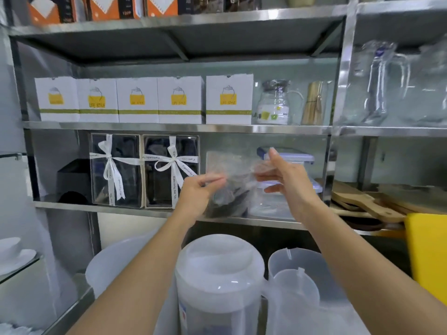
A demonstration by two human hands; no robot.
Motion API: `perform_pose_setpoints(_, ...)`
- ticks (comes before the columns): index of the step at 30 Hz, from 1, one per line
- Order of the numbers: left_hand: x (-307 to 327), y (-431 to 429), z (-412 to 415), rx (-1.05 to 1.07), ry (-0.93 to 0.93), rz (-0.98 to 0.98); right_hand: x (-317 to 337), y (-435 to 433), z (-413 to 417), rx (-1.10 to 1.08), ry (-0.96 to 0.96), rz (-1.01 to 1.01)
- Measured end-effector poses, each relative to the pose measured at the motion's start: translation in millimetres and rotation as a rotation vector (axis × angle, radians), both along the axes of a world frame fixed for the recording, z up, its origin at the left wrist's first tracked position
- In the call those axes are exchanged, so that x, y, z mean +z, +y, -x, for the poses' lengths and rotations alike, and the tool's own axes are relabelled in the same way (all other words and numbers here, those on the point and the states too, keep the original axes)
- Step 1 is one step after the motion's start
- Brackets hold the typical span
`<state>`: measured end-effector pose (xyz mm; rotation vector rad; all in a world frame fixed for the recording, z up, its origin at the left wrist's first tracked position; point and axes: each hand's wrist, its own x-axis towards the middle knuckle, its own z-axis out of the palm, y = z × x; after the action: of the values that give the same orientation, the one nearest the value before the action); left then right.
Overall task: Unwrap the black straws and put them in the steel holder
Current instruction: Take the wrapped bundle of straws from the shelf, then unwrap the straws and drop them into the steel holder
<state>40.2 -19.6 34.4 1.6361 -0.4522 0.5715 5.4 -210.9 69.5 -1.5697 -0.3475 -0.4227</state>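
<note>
Both hands are raised in front of the middle shelf [169,212] of a steel rack, holding a clear wrapper [229,175] between them. The left hand [196,192] pinches the wrapper's left edge, fingers [212,181] narrowed on the film. The right hand [287,180] grips the right edge with thumb and lower fingers, while its index finger points up. Dark shapes at the wrapper's bottom may be the black straws [238,197]; blur and glare make that hard to confirm.

The shelf slot is low, its steel edge just above the right hand. Left of the wrapper, close to the left hand, stand two ribboned gift boxes [145,172]. Behind the wrapper on the right sit clear lidded tubs [290,158], partly hidden by the right hand. Further right of the wrapper lie wooden boards [362,201] and a yellow block [428,250], cut off at the frame edge.

Below the wrapper, between the forearms, stands a white lidded jug [217,274], with a clear pitcher [297,281] beside it. Above the wrapper, white boxes [145,100] line the next shelf.
</note>
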Motion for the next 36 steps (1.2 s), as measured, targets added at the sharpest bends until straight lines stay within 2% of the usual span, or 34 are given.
perform_pose_setpoints(4,35,-11,29,0.001,-0.049,0.094,29,-8,34,0.112,-0.127,-0.075)
perform_pose_setpoints(7,59,-18,55,-0.040,-0.091,0.125,46,-16,59,0.042,-0.223,-0.012)
perform_pose_setpoints(10,74,-26,87,-0.128,-0.126,0.167,52,-27,84,0.019,-0.194,0.109)
perform_pose_setpoints(14,77,-41,130,-0.212,-0.143,0.191,42,-35,119,-0.014,-0.099,0.161)
perform_pose_setpoints(21,24,-67,183,-0.119,0.016,0.145,-14,-48,185,-0.073,0.074,0.088)
perform_pose_setpoints(25,-6,-77,204,-0.218,0.176,0.042,-43,-61,214,-0.125,0.044,0.180)
perform_pose_setpoints(30,-25,-95,221,-0.139,0.269,0.054,-62,-78,240,-0.169,0.087,0.167)
perform_pose_setpoints(32,-34,-106,232,0.066,0.233,0.103,-69,-81,247,-0.228,0.084,0.122)
perform_pose_setpoints(34,-43,-118,250,0.232,0.118,0.113,-73,-86,254,-0.303,0.070,0.091)
perform_pose_setpoints(36,-51,-134,270,0.103,0.042,-0.012,-76,-93,262,-0.361,0.055,0.069)
